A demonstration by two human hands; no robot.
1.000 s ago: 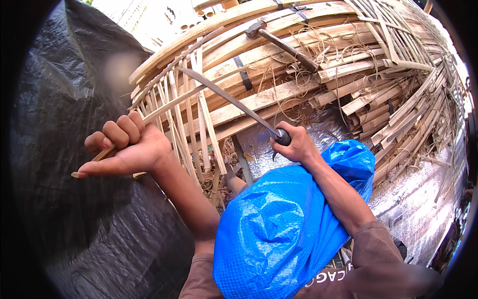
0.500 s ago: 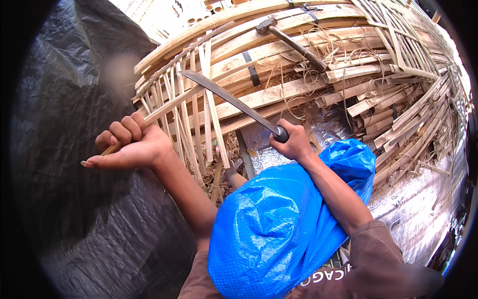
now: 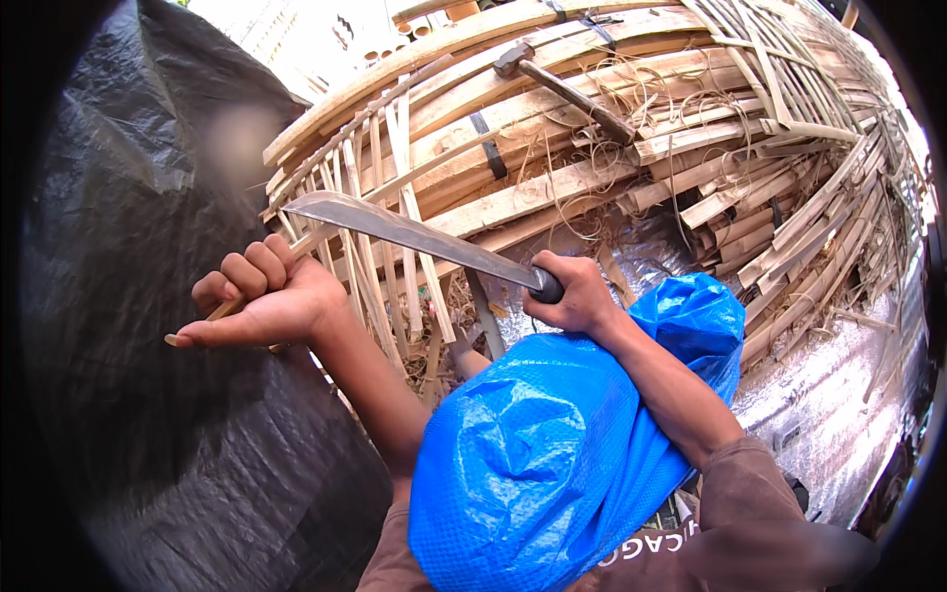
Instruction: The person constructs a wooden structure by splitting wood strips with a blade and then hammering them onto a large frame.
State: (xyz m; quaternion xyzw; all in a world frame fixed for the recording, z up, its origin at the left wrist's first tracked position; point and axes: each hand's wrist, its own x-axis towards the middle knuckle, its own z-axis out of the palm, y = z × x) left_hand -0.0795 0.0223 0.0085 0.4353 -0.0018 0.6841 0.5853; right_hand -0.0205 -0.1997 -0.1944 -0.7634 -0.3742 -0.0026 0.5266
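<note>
My left hand [image 3: 261,296], palm up, has its fingers curled round a thin bamboo strip [image 3: 431,161], which slants up and right over the stacked wood. In my right hand [image 3: 575,293] is the dark handle of a machete [image 3: 414,237]. Its long blade points left, and the tip lies across the strip just beyond my left fingers. Whether the edge touches the strip or only passes over it, I cannot tell. Several pale split strips [image 3: 404,207] lean side by side below the blade. A blue plastic sheet [image 3: 513,444] covers my lap, under my right forearm.
A hammer [image 3: 564,91] rests on a stack of bamboo slats [image 3: 552,187] with curly shavings around it. More thin strips [image 3: 838,217] are heaped at the right. Black plastic sheeting [image 3: 148,395] hangs along the left. Silvery foil sheet [image 3: 829,424] lies at the lower right.
The machete blade has slid left and down along the strip, its tip now near my left hand. My right hand has moved slightly left and down; the left keeps its grip.
</note>
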